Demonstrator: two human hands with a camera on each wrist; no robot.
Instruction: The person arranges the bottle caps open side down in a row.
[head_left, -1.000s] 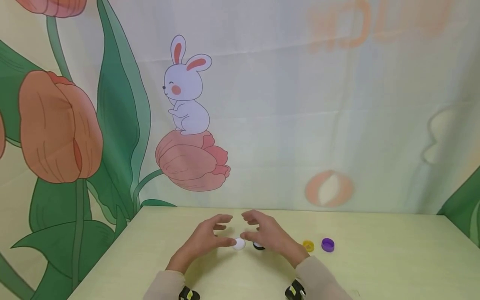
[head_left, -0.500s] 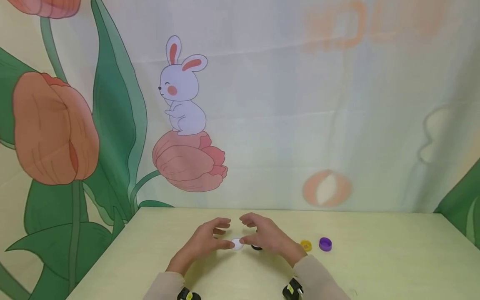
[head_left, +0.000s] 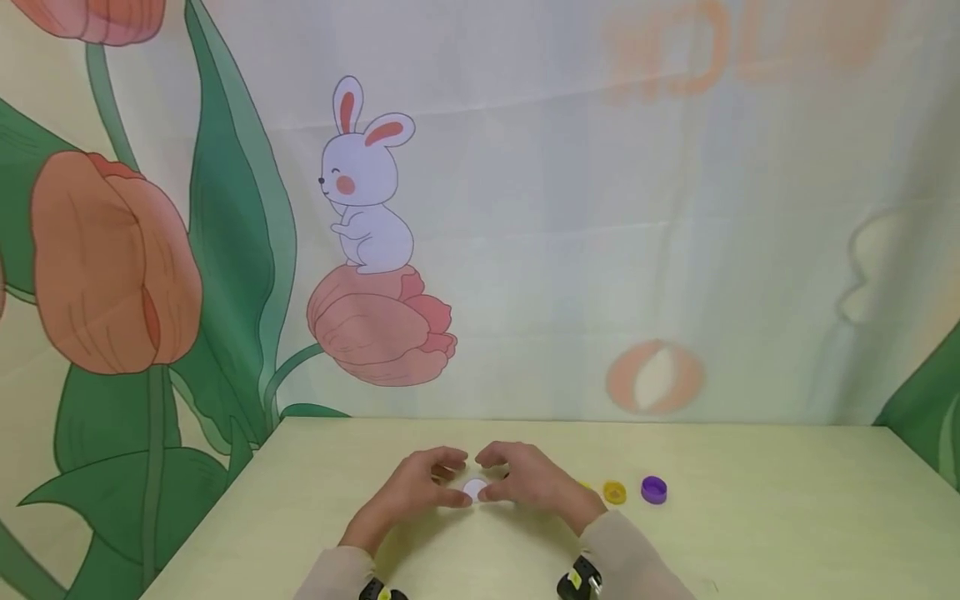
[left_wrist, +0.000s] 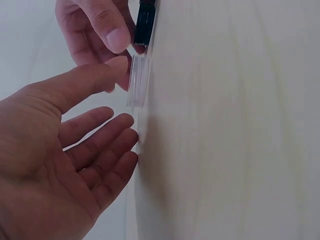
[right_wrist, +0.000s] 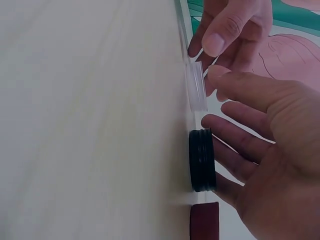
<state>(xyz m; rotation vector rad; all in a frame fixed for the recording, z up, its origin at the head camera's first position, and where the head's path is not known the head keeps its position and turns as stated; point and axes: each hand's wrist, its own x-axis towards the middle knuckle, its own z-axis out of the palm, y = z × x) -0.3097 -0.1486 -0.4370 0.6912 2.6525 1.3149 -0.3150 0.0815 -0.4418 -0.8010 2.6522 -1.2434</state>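
Note:
A whitish round bottle cap point(head_left: 476, 489) lies on the table between my two hands; in the left wrist view the cap point(left_wrist: 139, 81) looks translucent and ribbed. My left hand point(head_left: 424, 482) is on its left, fingers loosely bent and spread, thumb tip at the cap's edge. From the other side my right hand point(head_left: 536, 481) mirrors it, with its thumb tip at the near right edge. Whether either thumb presses the cap, I cannot tell. Beside the right fingers stands a black cap point(right_wrist: 202, 160), mostly hidden by that hand in the head view.
A dark red cap point(right_wrist: 204, 221) follows the black one in the right wrist view. To the right of my right hand lie a yellow cap point(head_left: 614, 492) and a purple cap point(head_left: 654, 490). Another yellow piece point(head_left: 585, 484) peeks out behind the right wrist. A printed curtain point(head_left: 540, 250) hangs behind the table.
Both hands have come slightly nearer my body and closer together around the whitish cap. The black cap, partly visible before in the head view, is now almost covered by the right hand.

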